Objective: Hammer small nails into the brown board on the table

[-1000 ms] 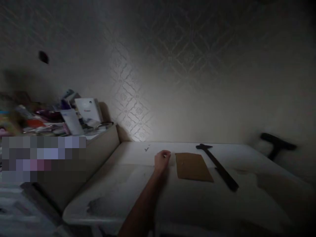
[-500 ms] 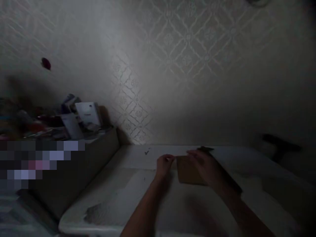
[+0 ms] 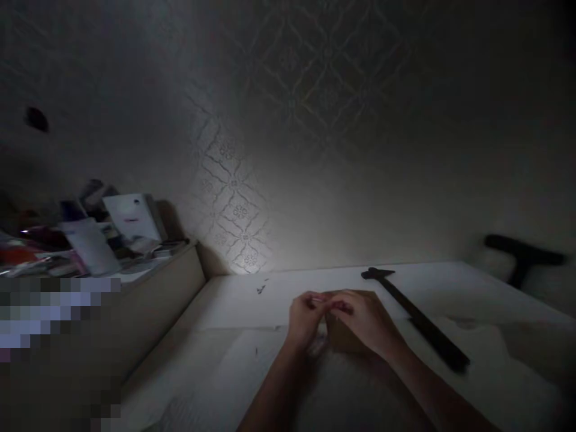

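Head cam: brown sheet lies on the surface below the right hand, whose fingertips meet the left hand. Can't tell if either grip is clamped on anything. Sheet's probably light, stiffish cardboard, not slippery; I'd grab opposite edges.

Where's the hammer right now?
In the head view, the hammer lies on the white table, to the right of the brown cardboard and the right hand, its head toward the wall.
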The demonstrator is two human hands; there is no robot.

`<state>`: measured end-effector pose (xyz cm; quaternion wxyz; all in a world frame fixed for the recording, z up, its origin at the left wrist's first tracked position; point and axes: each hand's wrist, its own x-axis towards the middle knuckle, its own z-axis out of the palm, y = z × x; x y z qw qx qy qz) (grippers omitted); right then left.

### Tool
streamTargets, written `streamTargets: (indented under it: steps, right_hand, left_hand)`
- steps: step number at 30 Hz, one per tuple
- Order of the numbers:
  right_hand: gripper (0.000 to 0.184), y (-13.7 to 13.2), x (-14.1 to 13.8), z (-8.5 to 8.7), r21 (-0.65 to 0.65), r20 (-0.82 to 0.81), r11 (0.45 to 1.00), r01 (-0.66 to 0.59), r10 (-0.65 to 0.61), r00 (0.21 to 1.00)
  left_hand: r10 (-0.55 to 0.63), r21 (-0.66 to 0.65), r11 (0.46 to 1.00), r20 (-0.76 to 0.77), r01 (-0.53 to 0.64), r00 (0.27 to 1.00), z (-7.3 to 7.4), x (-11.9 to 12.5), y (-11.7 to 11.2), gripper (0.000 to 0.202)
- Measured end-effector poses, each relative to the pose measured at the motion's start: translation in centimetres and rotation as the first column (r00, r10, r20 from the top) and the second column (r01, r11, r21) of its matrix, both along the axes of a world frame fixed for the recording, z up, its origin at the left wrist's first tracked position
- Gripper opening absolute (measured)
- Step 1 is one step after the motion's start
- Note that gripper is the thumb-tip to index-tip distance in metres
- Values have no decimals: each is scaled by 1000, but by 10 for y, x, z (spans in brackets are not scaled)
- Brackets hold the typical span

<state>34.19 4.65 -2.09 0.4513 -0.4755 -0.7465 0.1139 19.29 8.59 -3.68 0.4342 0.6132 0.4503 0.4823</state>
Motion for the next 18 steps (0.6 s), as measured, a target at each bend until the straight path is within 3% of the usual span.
streamTargets:
  steps: [5,9,13,16,18]
  right_hand:
    - [13,3,3,-9,-57,-104,998,-42,36,994]
    - [12,10,8,-17,-88,-187,994,-59,42,982]
    - [12,21,19,-24,-108,-310,993,38,-70,948]
    - [11,25,27,-32,-119,-275,988,94,-124,954]
    - [11,27,30,-37,-147,-197,983,107,-135,971]
  left_hand:
    - [-32,-34,999,56,34,998,4,1,-4,28]
    - [-42,-26,999,-8,42,999,5,1,-5,32]
    - [5,84,996,-240,16,971,5,0,-7,24]
    - [18,238,964,-513,121,858,5,-1,-13,32]
    - [-9,269,934,-642,236,767,5,-1,-16,38]
